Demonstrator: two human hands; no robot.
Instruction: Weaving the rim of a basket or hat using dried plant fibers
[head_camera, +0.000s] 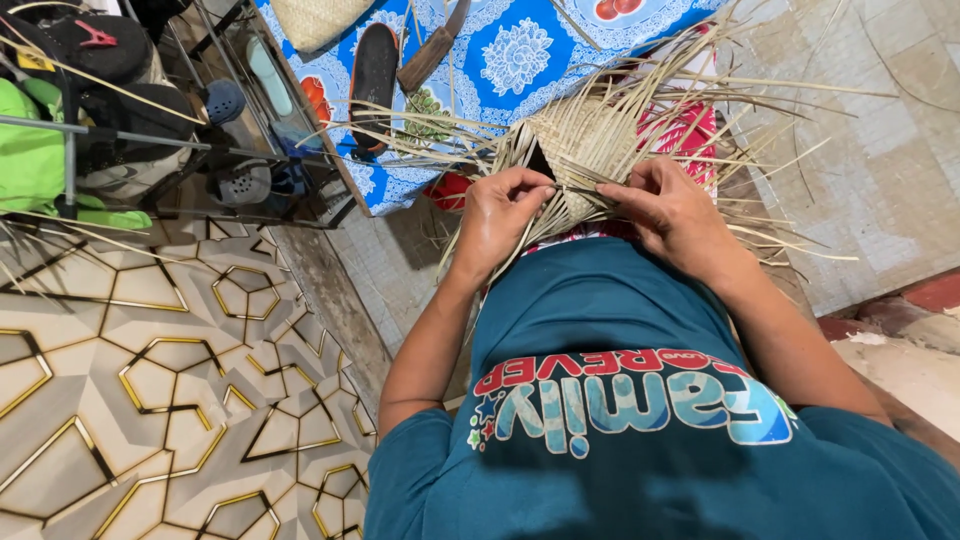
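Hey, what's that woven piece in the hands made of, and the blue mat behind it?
The woven piece looks like dried palm leaf or straw: pale tan, matte, flat thin strips splaying loose from the edge. The left hand and right hand pinch strips. The blue mat seems plastic or oilcloth, with slightly glossy printed flowers; I can't be sure.

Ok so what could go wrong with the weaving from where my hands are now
The loose strips fan out unsecured beyond the woven piece, so they could tangle or slip from the weave. Both the left hand and right hand pinch thin strips at one edge; a hard pull might crease or snap one.
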